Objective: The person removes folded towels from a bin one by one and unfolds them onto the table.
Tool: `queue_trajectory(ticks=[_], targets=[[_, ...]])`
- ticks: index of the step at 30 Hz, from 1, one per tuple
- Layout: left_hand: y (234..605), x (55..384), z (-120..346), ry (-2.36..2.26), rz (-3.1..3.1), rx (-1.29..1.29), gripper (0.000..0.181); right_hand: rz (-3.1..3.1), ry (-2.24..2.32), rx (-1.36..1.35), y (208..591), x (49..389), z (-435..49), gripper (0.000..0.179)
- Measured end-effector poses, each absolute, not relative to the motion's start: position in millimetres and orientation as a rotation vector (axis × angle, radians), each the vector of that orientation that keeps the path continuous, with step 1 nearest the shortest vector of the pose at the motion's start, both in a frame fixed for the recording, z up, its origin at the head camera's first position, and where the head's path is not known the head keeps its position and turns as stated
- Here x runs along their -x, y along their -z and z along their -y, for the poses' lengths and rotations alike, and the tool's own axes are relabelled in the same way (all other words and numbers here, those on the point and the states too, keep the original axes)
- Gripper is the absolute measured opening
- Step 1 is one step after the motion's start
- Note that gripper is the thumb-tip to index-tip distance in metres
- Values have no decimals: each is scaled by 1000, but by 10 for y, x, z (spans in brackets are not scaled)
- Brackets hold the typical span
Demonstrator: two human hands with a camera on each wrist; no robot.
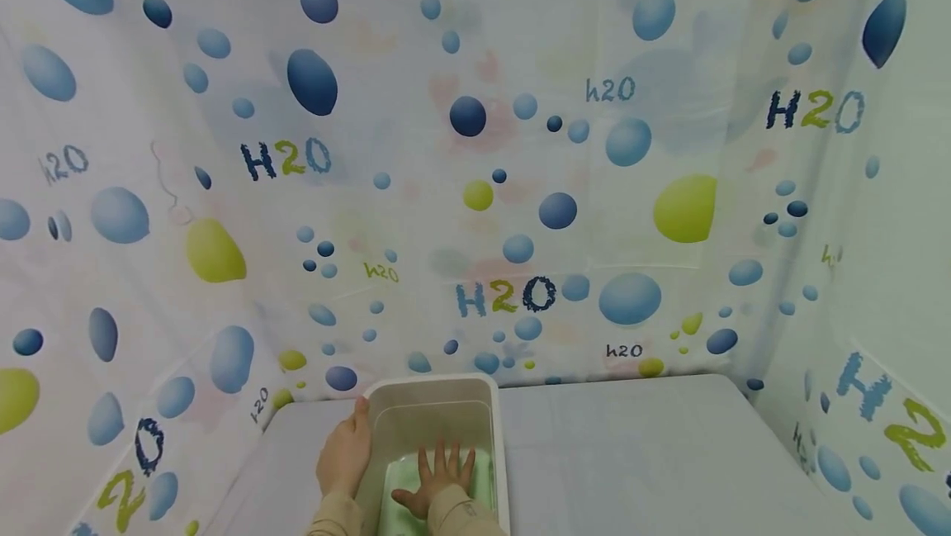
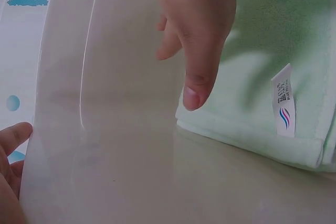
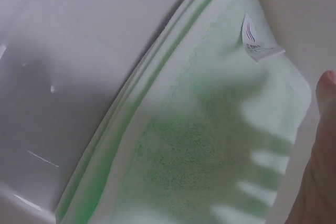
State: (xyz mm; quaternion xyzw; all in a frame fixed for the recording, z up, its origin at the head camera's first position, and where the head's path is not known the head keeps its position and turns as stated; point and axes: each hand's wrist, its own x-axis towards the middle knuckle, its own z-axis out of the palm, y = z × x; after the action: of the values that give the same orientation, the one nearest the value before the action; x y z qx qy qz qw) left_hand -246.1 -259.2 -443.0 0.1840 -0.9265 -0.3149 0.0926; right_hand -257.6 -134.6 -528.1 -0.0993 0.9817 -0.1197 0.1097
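Note:
A light green folded towel (image 1: 479, 478) lies at the bottom of a white plastic bin (image 1: 499, 437). My right hand (image 1: 440, 478) is inside the bin over the towel, fingers spread wide. Its shadow falls on the towel (image 3: 194, 145) in the right wrist view, where only part of the hand (image 3: 320, 156) shows. My left hand (image 1: 346, 453) rests against the outside of the bin's left wall, a fingertip at the rim near the far corner. A white printed tag (image 2: 284, 100) sticks up from the towel's edge.
The bin stands on a table covered in white cloth (image 1: 631, 453), near its back edge. White curtains (image 1: 416, 214) with blue and green drops and H2O lettering hang behind the table and on both sides.

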Motion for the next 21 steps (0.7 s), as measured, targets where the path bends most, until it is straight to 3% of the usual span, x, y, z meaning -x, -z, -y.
queue_trajectory(ticks=[10,21], targets=[[4383,2469,2612,942,2753,-550,81,-2798,387,253,5036,2499,1331,71],[4431,2469,2601,976,2742,-605,86,-2710,544,170,5034,2478,1298,69]])
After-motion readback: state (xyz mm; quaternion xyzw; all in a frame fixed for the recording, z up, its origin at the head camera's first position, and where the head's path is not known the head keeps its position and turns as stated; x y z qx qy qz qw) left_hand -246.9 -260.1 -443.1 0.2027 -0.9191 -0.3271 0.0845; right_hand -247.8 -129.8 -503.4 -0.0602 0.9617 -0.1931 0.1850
